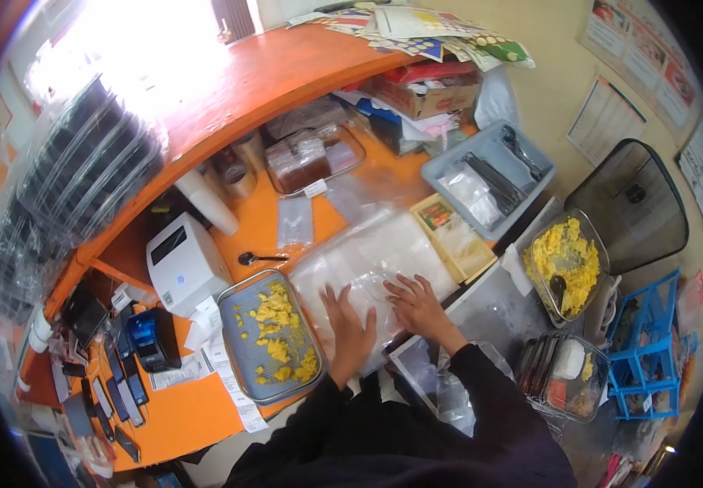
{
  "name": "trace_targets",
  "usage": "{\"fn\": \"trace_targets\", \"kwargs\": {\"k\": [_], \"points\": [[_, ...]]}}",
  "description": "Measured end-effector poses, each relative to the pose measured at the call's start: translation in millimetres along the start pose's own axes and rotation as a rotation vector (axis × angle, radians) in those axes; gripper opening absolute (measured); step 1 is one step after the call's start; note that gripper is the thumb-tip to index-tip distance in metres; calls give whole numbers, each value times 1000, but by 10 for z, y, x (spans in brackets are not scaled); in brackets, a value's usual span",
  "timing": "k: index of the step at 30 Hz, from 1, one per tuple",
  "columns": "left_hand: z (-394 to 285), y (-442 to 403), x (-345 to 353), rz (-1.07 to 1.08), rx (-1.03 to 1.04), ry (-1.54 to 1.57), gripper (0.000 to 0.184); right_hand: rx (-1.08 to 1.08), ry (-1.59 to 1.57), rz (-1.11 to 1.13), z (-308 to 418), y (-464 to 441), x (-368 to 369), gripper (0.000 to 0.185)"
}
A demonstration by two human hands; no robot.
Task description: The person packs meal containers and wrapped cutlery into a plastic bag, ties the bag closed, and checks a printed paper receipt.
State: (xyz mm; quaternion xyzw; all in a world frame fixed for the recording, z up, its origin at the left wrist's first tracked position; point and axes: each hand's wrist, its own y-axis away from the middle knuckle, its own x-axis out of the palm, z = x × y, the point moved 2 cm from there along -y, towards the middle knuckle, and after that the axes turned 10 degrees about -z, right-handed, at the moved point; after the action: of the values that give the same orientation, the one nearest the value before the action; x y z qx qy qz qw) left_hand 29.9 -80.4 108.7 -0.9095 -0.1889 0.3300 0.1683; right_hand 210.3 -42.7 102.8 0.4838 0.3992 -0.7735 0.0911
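Note:
A stack of clear plastic bags (360,256) lies flat on the orange counter in front of me. My left hand (351,329) is over its near left part, fingers stretched out and apart, holding nothing. To the right, my right hand (421,307) reaches over the same stack with its fingers extended and slightly spread, also empty. Both hands seem to rest on the plastic. Just left of my left hand is a metal tray (242,358) with yellow scrambled egg pieces (278,329). A black spoon (262,259) lies beyond that tray.
A glass dish (602,244) of yellow egg stands right, near a dark mesh lid (632,195). A grey cutlery bin (490,232) and yellow box (475,264) sit behind. Left are a white printer (185,264), card terminal (154,337) and phones (129,398). An orange shelf (286,61) overhangs the back.

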Motion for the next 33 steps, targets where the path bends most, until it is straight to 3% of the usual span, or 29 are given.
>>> {"fn": "trace_targets", "kwargs": {"k": [2,4,6,9,13,16,20,24,26,29,32,33], "points": [[-166,-666,25,-48,173,129,45,7,-5,-63,57,40,-129,25],[-293,-1338,308,154,235,76,36,-47,61,-103,50,143,-188,24],[-307,-1785,833,300,438,-57,33,-48,76,-116,123,219,-274,27],[8,-1934,1661,254,766,-386,33,-50,123,-109,288,326,-349,24],[302,-2072,2058,294,752,-412,27,-51,96,-127,378,534,-423,19],[245,-2115,1787,330,816,-471,23,-38,64,-157,448,614,-484,18],[119,-2201,1106,145,825,-337,16,-17,25,-233,419,621,-614,13],[-84,-1745,254,-90,821,-108,12,29,-23,-266,377,580,-526,20],[66,-1347,37,-40,969,-156,11,113,-76,-227,326,573,-369,27],[-44,-718,-227,181,898,-36,10,19,-29,-620,272,496,-162,37],[34,-336,-204,296,1104,-102,12,151,384,-524,331,325,-298,39],[47,-288,-179,349,1078,-59,14,169,389,-488,299,327,-295,38]]}}
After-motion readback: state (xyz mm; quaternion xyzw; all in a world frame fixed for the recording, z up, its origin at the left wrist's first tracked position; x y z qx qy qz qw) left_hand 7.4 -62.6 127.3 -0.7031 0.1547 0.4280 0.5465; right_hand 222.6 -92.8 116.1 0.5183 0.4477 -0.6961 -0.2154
